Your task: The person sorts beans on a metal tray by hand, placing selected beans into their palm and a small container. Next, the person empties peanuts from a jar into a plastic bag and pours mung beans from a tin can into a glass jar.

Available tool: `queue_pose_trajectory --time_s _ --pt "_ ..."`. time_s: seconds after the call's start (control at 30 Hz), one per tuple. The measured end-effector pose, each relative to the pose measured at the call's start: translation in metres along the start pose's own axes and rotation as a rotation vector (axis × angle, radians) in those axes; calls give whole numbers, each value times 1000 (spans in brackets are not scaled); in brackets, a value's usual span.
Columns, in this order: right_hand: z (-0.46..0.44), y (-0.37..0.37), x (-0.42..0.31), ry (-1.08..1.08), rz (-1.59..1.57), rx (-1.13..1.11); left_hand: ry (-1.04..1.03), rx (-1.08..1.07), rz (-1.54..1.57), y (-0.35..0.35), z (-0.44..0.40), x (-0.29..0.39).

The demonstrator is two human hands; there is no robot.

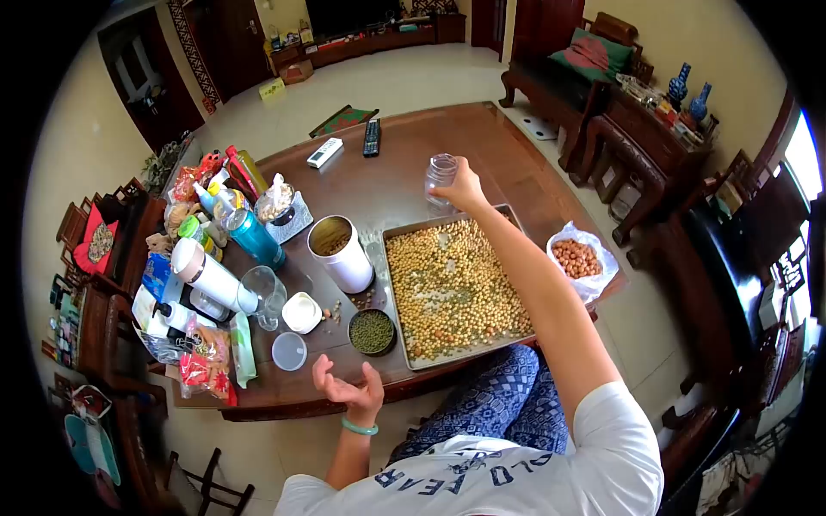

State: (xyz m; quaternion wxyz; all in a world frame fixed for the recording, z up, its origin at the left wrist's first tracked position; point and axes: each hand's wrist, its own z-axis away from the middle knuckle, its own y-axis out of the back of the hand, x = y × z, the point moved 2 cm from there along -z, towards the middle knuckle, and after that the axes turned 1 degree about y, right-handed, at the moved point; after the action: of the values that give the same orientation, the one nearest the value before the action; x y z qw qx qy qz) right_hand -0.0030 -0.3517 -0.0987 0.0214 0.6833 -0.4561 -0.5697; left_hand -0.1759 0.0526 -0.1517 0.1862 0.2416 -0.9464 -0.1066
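My right hand [465, 187] is closed around a clear jar [440, 176] at the far side of a metal tray [408, 359]. Whether the jar touches the table I cannot tell. A layer of yellow beans mixed with small green ones [456, 292] covers the tray. Near the table's front edge my left hand [351, 394] is raised, palm up, fingers apart and holding nothing. Just beyond it stand a round dark container of green beans [372, 331], a clear lid [289, 351] and a white lid [301, 312]. A white canister [345, 262] leans toward me beside the tray.
A plastic bag of reddish-brown nuts [576, 258] sits at the table's right edge. Bottles, including a blue one [255, 236], a white tumbler [211, 275], a clear cup [267, 297] and packets crowd the left. A remote [372, 138] and a white device [325, 153] lie at the back.
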Motion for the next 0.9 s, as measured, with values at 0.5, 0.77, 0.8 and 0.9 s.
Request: queue_pose_trajectory --time_s 0.5,0.77,0.8,0.9 --pt "13 -6 1 29 62 -74 109 -76 84 -5 -9 5" --pt "20 -13 -3 56 -1 -118 254 -171 111 -10 -17 6" --pt "21 -13 -5 42 18 -115 252 -170 111 -10 -20 7" --pt "21 -11 -10 38 57 -138 279 -276 41 -11 -29 12"
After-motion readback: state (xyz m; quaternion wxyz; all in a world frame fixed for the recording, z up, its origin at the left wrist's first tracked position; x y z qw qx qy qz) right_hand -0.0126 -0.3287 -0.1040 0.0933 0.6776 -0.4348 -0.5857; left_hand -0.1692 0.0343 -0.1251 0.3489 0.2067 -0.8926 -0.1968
